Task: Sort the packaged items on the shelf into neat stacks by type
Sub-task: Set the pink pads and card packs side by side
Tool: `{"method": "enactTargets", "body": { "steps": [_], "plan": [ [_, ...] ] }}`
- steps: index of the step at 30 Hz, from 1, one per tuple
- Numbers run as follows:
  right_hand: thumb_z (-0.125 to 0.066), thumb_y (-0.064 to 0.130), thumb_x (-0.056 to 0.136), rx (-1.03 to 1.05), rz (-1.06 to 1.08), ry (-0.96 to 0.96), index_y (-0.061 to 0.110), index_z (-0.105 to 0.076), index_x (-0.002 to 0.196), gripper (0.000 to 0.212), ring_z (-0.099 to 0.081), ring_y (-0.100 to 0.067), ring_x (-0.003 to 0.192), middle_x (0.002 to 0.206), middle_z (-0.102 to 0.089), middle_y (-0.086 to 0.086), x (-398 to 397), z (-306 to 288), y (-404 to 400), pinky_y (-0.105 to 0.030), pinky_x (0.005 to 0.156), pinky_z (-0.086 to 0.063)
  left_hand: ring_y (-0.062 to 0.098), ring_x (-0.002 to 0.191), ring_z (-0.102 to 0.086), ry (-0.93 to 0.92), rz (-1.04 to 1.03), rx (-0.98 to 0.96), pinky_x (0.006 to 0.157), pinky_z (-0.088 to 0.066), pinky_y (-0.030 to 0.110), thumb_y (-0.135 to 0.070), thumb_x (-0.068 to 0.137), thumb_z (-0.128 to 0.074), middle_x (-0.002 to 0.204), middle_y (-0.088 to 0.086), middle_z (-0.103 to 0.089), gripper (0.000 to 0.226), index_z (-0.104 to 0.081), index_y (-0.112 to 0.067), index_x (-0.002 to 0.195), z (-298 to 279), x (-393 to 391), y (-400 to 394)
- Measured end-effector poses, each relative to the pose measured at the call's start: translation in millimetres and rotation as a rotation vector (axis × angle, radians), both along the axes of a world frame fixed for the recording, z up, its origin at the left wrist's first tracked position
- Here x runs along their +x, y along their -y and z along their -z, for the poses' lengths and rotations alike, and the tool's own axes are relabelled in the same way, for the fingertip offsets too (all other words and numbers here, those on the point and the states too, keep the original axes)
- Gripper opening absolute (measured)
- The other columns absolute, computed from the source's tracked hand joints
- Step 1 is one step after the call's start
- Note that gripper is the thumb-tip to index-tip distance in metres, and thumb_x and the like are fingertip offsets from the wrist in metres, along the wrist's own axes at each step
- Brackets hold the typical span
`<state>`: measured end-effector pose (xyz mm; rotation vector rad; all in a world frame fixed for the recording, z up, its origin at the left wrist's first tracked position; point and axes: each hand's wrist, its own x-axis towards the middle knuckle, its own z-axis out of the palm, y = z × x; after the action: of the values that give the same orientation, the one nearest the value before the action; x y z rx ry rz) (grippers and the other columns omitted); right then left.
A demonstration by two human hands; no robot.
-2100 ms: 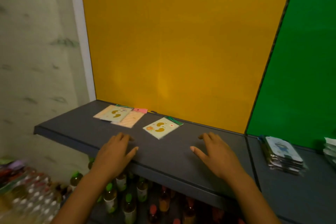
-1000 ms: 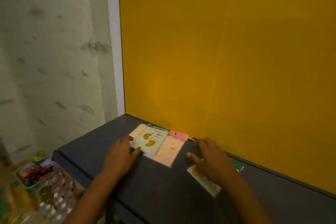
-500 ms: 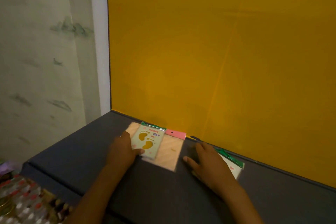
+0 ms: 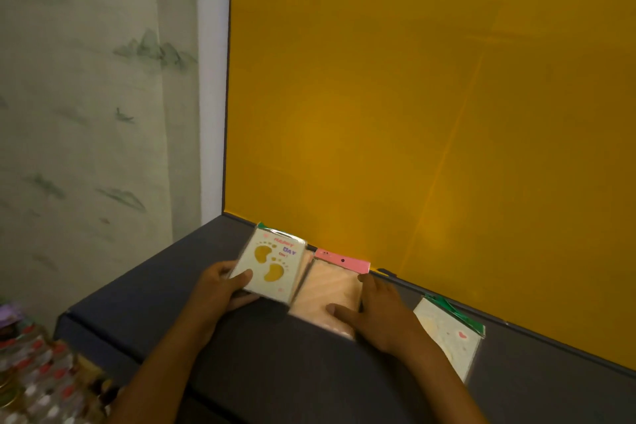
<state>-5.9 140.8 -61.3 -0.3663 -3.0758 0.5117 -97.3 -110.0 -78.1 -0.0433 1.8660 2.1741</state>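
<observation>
A person's two bare hands work on a dark grey shelf (image 4: 282, 365) set against a yellow back panel (image 4: 430, 96). The left hand (image 4: 215, 293), at about 9 o'clock from the middle of the items, pinches the near left corner of a pale footprint packet (image 4: 272, 265), thumb on top and fingers beneath. The packet's near edge looks tilted up off the shelf, apparently so it can be lifted clear of what lies under it. Its far end, with a green header, points to 12 o'clock toward the panel.

The right hand (image 4: 375, 317) lies spread and flat on a peach packet with a pink header (image 4: 330, 289), thumb out toward 9 o'clock and fingertips at the packet's right edge. It seems to be pinning this packet down so it does not slide while the other is drawn away. The footprint packet overlaps the peach one's left edge.

At 3 o'clock from the right hand, apart from both hands, a second pale packet with a green header (image 4: 451, 337) lies flat on the shelf, partly hidden by the right forearm.

Count: two pale green-headed packets, seemingly one type, and one peach pink-headed packet, three packaged items in all. No neat stack exists yet. Blurred small bottles (image 4: 31, 389) sit below the shelf at 8 o'clock
</observation>
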Motion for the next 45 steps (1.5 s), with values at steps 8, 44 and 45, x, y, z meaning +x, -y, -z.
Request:
{"method": "enactTargets", "body": {
  "steps": [8, 44, 45],
  "plan": [
    [-0.064, 0.081, 0.064, 0.086, 0.079, 0.08, 0.011, -0.012, 0.153, 0.125, -0.027, -0.033, 0.141, 0.157, -0.027, -0.01, -23, 2, 33, -0.043, 0.111, -0.034, 0.03, 0.104, -0.064, -0.028, -0.121, 0.204, 0.069, -0.061, 0.036, -0.012, 0.091, -0.059, 0.125, 0.014, -0.057, 0.038, -0.047, -0.011, 0.127, 11, -6, 10],
    [-0.074, 0.08, 0.05, 0.158, 0.238, 0.201, 0.011, -0.016, 0.149, 0.134, -0.023, -0.037, 0.143, 0.153, -0.025, -0.014, -38, -15, 37, -0.05, 0.109, -0.036, 0.018, 0.088, -0.061, -0.102, -0.157, 0.166, 0.056, -0.06, 0.025, -0.009, 0.091, -0.059, 0.116, 0.005, -0.054, 0.033, -0.045, -0.015, 0.12, 10, -6, 9],
    [-0.075, 0.079, 0.049, 0.166, 0.249, 0.167, 0.01, -0.018, 0.147, 0.132, -0.023, -0.037, 0.141, 0.151, -0.025, -0.015, -37, -16, 37, -0.049, 0.108, -0.037, 0.019, 0.089, -0.061, -0.098, -0.153, 0.173, 0.056, -0.06, 0.026, -0.009, 0.091, -0.059, 0.116, 0.005, -0.054, 0.033, -0.044, -0.015, 0.12, 10, -6, 9]
  ]
}}
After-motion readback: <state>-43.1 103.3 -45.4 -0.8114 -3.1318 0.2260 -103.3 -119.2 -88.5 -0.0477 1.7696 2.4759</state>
